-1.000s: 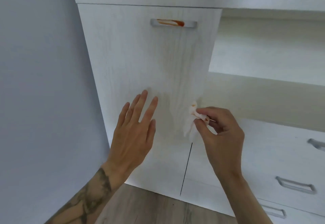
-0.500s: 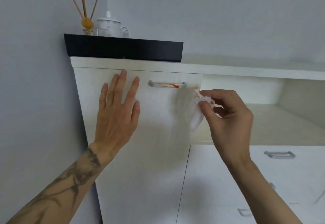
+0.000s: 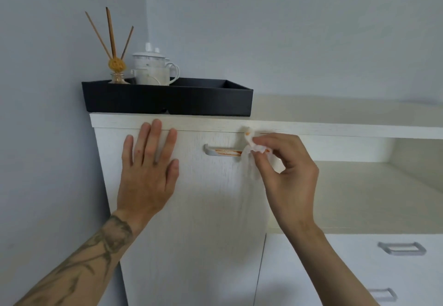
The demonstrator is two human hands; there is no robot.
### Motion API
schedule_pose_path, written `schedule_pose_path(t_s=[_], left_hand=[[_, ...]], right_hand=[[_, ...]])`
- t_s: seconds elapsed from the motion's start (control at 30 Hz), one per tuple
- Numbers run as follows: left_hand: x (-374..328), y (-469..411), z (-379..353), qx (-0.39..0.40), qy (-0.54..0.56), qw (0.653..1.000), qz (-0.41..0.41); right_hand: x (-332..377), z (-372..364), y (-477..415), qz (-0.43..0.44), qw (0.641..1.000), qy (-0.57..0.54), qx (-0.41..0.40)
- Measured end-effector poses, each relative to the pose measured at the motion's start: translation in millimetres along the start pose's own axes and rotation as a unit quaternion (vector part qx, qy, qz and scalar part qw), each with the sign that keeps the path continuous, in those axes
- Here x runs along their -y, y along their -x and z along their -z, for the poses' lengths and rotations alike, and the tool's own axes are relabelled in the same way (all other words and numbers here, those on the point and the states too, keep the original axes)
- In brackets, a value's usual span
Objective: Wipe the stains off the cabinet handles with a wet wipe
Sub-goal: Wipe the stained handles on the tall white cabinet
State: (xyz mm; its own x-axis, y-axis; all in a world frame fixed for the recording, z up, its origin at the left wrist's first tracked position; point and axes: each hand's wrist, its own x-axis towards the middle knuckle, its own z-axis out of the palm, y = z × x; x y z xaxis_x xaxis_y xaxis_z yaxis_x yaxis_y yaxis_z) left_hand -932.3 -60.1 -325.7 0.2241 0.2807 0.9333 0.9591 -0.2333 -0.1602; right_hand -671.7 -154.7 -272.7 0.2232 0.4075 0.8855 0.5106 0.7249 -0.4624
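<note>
While the view has been raised from the lower door to the cabinet top, both hands have been brought up with it, so the wiping stroke is judged about to begin. At the far left a grey wall (image 3: 48, 137) is seen, and on the counter (image 3: 335, 113) a black tray (image 3: 167, 100) is set, holding a reed diffuser (image 3: 116, 65) and a white lidded mug (image 3: 153, 70). Lower down, the left hand (image 3: 148, 171) is laid flat and spread wide against the cabinet door (image 3: 191, 233), holding nothing, apparently to steady it. Just beside it the door handle (image 3: 223, 152) is found, its orange stain (image 3: 226, 152) not yet removed. At the handle's right end the wet wipe (image 3: 251, 145) is pinched between thumb and fingers of the right hand (image 3: 287, 178); contact with the metal seems made, though this cannot be confirmed. An orange mark is already carried on the wipe. Further right an open shelf (image 3: 359, 197) is shown, and below it drawers with two more handles (image 3: 401, 248), whose condition cannot be judged.
</note>
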Motion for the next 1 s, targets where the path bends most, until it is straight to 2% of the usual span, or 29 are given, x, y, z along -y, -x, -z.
schedule_pose_path(t_s=[0.2,0.47,0.87,1.0], left_hand=[[4.3,0.4,-13.3,-0.046,0.004,0.999,-0.011],[4.9,1.7,-16.2,-0.054,0.009,0.998,-0.012],[4.4,2.7,-18.8,-0.07,0.007,0.997,-0.015],[5.1,2.7,-19.3,-0.071,0.005,0.997,-0.014]], right_hand=[[-25.1,1.9,4.7,0.057,0.996,0.066,0.011],[-38.5,6.2,2.3,0.133,0.984,0.118,0.033],[-25.3,1.7,-21.6,0.155,0.972,0.115,0.136],[-30.9,13.6,-22.8,0.133,0.974,0.133,0.123]])
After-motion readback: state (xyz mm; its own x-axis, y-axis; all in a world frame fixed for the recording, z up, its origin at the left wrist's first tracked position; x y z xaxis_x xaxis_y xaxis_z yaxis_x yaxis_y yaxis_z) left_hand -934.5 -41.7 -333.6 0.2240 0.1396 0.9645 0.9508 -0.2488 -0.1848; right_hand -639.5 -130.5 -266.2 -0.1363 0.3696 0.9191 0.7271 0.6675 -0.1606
